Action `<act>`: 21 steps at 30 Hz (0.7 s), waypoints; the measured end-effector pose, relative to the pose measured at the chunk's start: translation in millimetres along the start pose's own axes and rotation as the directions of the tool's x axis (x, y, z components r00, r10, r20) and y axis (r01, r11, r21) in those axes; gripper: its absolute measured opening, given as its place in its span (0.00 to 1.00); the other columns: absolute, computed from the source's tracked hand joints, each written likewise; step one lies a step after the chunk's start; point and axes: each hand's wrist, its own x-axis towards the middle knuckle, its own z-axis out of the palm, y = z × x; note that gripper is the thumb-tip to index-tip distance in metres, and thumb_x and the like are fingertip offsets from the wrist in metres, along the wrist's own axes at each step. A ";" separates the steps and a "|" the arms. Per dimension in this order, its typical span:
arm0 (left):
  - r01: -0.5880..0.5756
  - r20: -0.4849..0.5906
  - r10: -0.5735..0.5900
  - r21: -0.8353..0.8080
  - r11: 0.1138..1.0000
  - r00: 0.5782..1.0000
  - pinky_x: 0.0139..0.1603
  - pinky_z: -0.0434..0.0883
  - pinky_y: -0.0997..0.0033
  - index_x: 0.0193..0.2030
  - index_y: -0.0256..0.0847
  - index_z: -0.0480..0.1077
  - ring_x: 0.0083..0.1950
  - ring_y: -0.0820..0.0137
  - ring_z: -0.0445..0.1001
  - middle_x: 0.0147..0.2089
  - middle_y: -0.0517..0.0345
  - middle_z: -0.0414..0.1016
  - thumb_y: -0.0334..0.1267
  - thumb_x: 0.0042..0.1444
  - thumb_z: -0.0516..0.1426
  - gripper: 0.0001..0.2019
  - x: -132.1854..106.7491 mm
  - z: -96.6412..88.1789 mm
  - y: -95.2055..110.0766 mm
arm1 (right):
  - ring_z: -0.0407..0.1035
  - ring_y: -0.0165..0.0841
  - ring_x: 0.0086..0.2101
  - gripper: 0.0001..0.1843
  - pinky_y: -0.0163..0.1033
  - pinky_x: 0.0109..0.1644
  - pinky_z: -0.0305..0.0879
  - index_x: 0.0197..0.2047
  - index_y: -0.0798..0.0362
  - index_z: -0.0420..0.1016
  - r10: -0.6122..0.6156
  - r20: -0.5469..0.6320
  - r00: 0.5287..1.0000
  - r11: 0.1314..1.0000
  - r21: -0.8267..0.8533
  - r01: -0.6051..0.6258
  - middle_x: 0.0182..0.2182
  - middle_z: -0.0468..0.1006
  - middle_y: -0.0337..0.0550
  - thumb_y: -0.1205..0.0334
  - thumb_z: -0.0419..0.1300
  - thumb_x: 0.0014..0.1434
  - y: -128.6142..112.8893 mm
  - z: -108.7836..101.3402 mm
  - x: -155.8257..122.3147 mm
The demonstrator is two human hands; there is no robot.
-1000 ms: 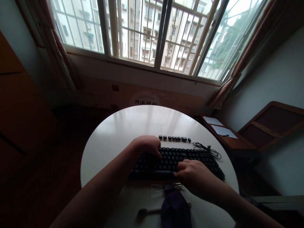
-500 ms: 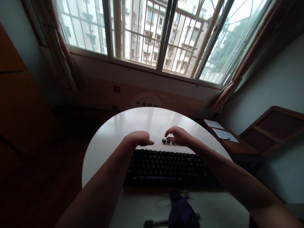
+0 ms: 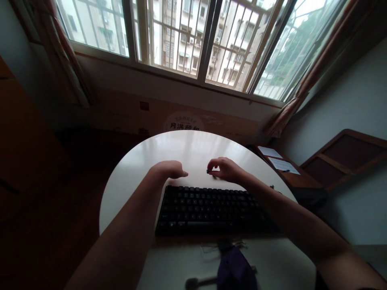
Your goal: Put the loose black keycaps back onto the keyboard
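My right hand (image 3: 225,169) is just beyond the keyboard, its thumb and index finger pinched on a small black keycap (image 3: 208,171). Another small dark piece (image 3: 214,176) lies beneath these fingers, partly covered. To the left, my left hand (image 3: 171,169) is over the tabletop with its fingers curled in and its thumb pointing right; nothing shows in it, though the palm side is hidden. Between my forearms lies a black keyboard (image 3: 205,207), its right end covered by my right arm.
A round white table (image 3: 121,193) carries everything. Nearer me are a blurred dark purple object (image 3: 236,268), thin wire-like pieces (image 3: 208,249) and a dark-headed stick (image 3: 193,283). Papers (image 3: 284,165) lie on a wooden surface at the right. A barred window (image 3: 202,40) is ahead.
My right thumb and index finger have closed on the keycap, lifting it slightly off the table. The whole view has shifted a little; my left hand keeps its shape.
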 end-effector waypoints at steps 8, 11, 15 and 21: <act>0.153 0.175 -0.135 -0.096 0.984 0.975 0.39 0.67 0.62 0.19 0.39 0.68 0.33 0.59 0.73 0.29 0.48 0.76 0.55 0.52 0.58 0.22 15.5 7.0 -17.0 | 0.75 0.32 0.36 0.03 0.36 0.44 0.68 0.38 0.51 0.81 -0.050 -0.011 0.999 0.986 0.160 0.051 0.34 0.82 0.40 0.63 0.65 0.61 -26.6 -41.3 -109.1; 0.182 0.133 -0.167 -0.109 0.977 0.977 0.38 0.67 0.62 0.22 0.38 0.71 0.33 0.59 0.73 0.29 0.47 0.76 0.58 0.53 0.57 0.23 18.2 8.3 -19.5 | 0.76 0.34 0.37 0.04 0.38 0.45 0.69 0.38 0.50 0.82 0.018 0.027 0.999 0.989 0.150 -0.022 0.35 0.83 0.41 0.63 0.66 0.60 -29.5 -36.6 -147.2; 0.178 -0.062 -0.184 -0.087 0.980 0.981 0.38 0.65 0.66 0.30 0.39 0.75 0.35 0.59 0.74 0.34 0.47 0.79 0.60 0.52 0.58 0.23 19.2 12.2 -19.8 | 0.76 0.34 0.36 0.04 0.37 0.43 0.70 0.38 0.50 0.82 0.074 0.002 0.997 0.979 0.189 -0.073 0.35 0.83 0.42 0.65 0.65 0.59 -31.3 -16.6 -176.5; 0.151 -0.320 -0.168 -0.078 0.985 0.932 0.35 0.60 0.69 0.35 0.40 0.75 0.39 0.61 0.73 0.37 0.48 0.79 0.54 0.62 0.50 0.21 15.7 17.9 -22.4 | 0.76 0.35 0.38 0.04 0.39 0.45 0.70 0.38 0.51 0.80 -0.013 -0.095 0.995 0.985 0.172 0.029 0.37 0.83 0.44 0.67 0.64 0.61 -31.5 8.4 -182.7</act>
